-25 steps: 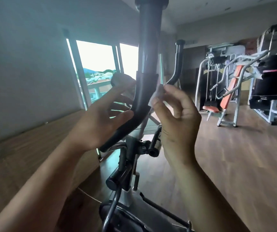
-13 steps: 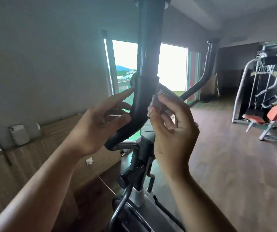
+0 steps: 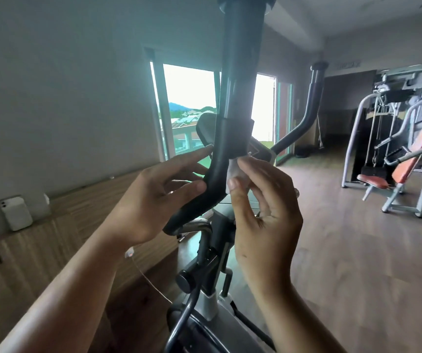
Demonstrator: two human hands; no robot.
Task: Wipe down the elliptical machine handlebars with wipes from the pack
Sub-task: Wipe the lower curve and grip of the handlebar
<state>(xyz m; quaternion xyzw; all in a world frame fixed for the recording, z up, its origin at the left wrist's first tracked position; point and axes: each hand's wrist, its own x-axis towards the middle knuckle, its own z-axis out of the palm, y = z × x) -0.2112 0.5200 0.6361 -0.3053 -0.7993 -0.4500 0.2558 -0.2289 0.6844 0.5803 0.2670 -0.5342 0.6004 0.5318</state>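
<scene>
The near black handlebar [image 3: 240,80] of the elliptical rises straight up in front of me and bends left at its lower end. My right hand [image 3: 263,212] pinches a small white wipe [image 3: 234,173] against the bar's right side at the bend. My left hand [image 3: 153,197] is open on the left of the bar, thumb resting on it and fingers stretched behind. The second handlebar [image 3: 306,108] stands farther back to the right. The console [image 3: 206,131] shows partly behind the near bar. No wipe pack is in view.
The elliptical's frame and a black knob [image 3: 185,281] lie below my hands. A white box [image 3: 16,212] sits on the wooden ledge at left. Weight machines with orange pads [image 3: 413,149] stand at right on the wood floor. Windows are behind.
My view has swung left and back a little to the right. The wipe has slid slightly down the bar. My left hand stays beside the bend.
</scene>
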